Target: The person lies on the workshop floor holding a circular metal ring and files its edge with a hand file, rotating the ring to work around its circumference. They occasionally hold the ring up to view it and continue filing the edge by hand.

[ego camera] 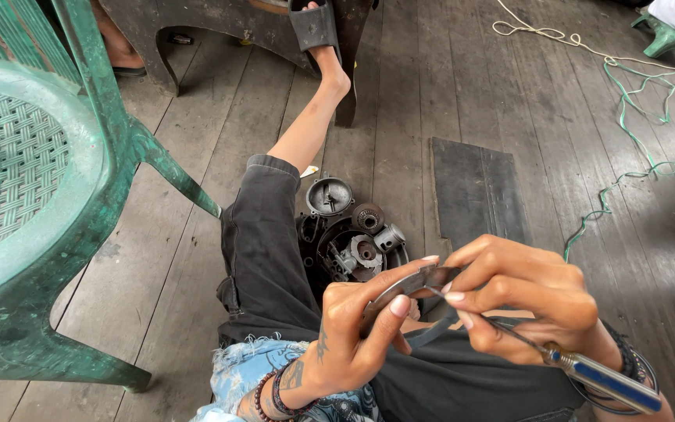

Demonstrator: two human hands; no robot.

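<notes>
Head view, the only view: work looks mid-way, judging from the layout. The dark round metal engine casing (pixel 351 248) sits opened on the grey wooden plank floor (pixel 462 94), right beside the person's black-trousered leg, with 3 loose parts around it: a round grey metal cover (pixel 330 195) at its top edge, a small ribbed dark gear-like disc (pixel 368 216) next to that, and a short silver cylindrical fitting (pixel 390 237) on the right. So strip-down appears done; the piece in hand is off the casing and not refitted. Left hand (pixel 345 344) is curled closed, thumb and fingers pinching a thin curved grey metal plate (pixel 400 291) held up over the lap, between the casing and the camera. Right hand (pixel 525 301) is also closed, fingertips gripping a slim screwdriver with a blue and silver handle (pixel 607 380); its thin shaft runs up to the plate's top end, tip touching or just at it, contact point hidden by the fingers. Both wrists carry dark bead bracelets. A green woven plastic chair (pixel 41 195) stands to the left, a dark flat rubber mat (pixel 478 191) lies beyond the casing, and a green and white cord (pixel 626 117) trails far right, well apart from the work.
</notes>
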